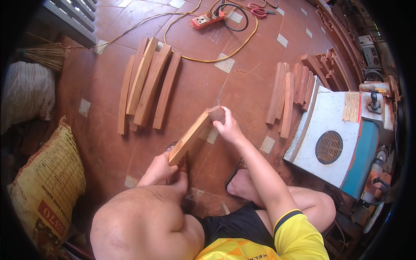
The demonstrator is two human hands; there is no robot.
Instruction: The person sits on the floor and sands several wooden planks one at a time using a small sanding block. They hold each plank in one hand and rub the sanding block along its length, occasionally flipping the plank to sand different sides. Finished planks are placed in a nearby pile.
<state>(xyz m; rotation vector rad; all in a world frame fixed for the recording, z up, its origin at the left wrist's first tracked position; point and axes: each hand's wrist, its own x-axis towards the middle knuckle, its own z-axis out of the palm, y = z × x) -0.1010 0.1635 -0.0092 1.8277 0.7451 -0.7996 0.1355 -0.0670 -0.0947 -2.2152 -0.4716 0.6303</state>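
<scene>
A pale, squared wooden bar [189,136] slants up and away in front of my knees. My left hand [158,168] is closed around its near end. At its far end, my right hand [228,126] pinches a small, dull brown piece [216,114] that looks like sandpaper and lies against the wood. The fingers of my left hand are partly hidden behind the bar. Beyond it, to the left, several similar wooden bars [151,89] lie side by side on the floor.
More bars [286,102] lie at right beside a white and teal machine [327,134]. An orange power strip [207,20], yellow cable [243,48] and red-handled pliers [260,11] are at the back. Sacks [50,173] and a straw broom [43,56] stand left.
</scene>
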